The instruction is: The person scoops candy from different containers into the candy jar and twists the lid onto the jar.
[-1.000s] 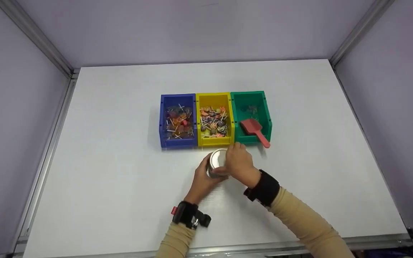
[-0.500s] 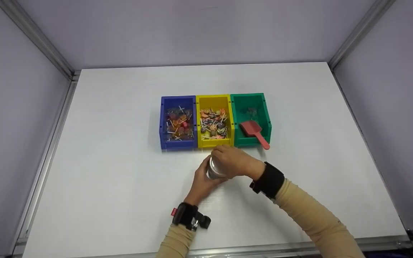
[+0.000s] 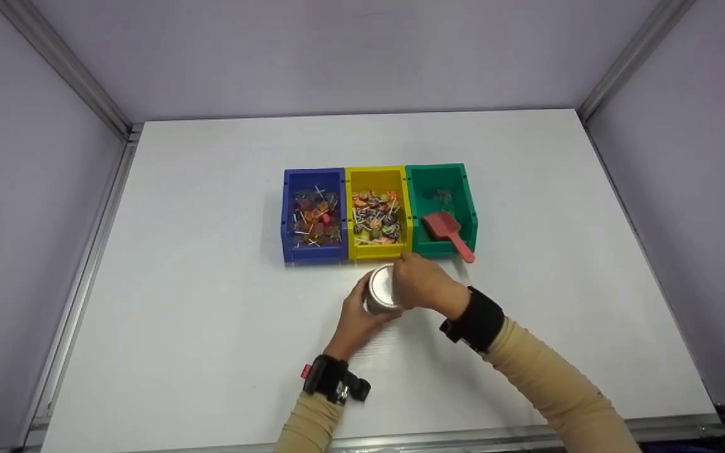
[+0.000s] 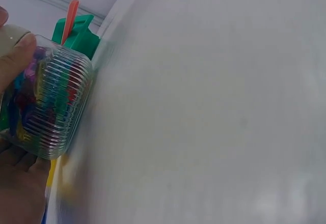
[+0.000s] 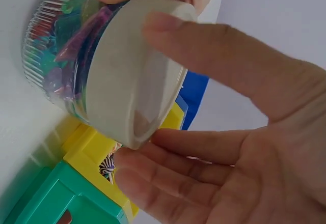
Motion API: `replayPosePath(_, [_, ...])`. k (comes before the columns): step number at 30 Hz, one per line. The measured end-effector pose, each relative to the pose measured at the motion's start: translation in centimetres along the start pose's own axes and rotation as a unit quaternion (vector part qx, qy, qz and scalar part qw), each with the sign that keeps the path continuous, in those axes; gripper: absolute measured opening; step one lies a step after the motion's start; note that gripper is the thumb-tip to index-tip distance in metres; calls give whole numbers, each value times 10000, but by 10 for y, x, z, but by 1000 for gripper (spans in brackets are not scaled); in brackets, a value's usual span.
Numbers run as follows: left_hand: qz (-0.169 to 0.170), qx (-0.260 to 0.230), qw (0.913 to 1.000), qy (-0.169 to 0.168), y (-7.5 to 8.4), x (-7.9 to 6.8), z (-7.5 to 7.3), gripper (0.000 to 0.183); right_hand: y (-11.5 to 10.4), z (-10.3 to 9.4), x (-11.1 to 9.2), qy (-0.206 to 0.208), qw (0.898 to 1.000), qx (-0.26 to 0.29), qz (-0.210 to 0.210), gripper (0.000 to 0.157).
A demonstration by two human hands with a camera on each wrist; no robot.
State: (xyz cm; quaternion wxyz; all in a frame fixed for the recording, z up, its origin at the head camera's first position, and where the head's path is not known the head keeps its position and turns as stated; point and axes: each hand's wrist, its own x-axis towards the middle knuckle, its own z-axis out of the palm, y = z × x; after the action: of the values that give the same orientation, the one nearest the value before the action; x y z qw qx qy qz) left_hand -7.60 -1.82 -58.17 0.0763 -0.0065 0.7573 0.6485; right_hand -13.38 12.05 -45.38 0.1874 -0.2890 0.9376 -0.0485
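Note:
A clear ribbed jar (image 4: 61,96) with colourful, shiny contents stands just in front of the bins. My left hand (image 3: 355,321) grips its side. The white lid (image 5: 119,66) is on the jar, its pale top partly showing in the head view. At the lid's right edge, my right hand (image 3: 422,283) holds it: in the right wrist view the thumb (image 5: 165,25) lies on one side of the rim and the curled fingers meet the opposite side.
Beyond the hands, blue (image 3: 314,253), yellow (image 3: 377,251) and green (image 3: 441,170) bins stand side by side. Lollipops (image 3: 375,217) fill part of the yellow bin, and more sweets (image 3: 315,220) lie in the blue one. A red scoop (image 3: 443,225) leans in the green bin, handle over its front.
My right hand swept left over the lid, then turned back to the right, uncovering most of the lid's top. The left hand keeps its grip on the jar in the same place.

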Motion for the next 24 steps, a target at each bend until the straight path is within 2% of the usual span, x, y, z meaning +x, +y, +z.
replayPosePath(3, [-61,-46,10000,-22,14,-5,-1,89,-1,0,0,-221,9986,31,489,56])
replayPosePath(6, [-207,-89,9997,-87,18,-6,-1,89,0,-1,3,-344,9979,26,553,58])
replayPosePath(7, [-243,-74,9996,-105,13,-4,-1,90,0,-2,4,-358,9983,30,449,56])
replayPosePath(9, [-269,-75,9995,-118,3,0,0,92,2,-3,7,-332,9994,-63,-32,54])
replayPosePath(12, [-123,-78,9998,-111,-6,4,0,92,5,-3,11,-283,9964,4,-793,62])
replayPosePath(14, [-44,-60,9999,-130,-7,4,-1,91,7,-2,12,-253,9935,88,-1107,67])
replayPosePath(16, [24,-51,9999,-163,-7,4,-1,91,8,-1,12,-204,9924,256,-1184,68])
replayPosePath(18, [40,-49,9998,-179,-7,3,-1,91,7,1,12,-67,9923,233,-1214,61])
replayPosePath(24, [183,8,9998,-112,-8,3,-1,90,-2,4,13,261,9924,-432,-1122,55])
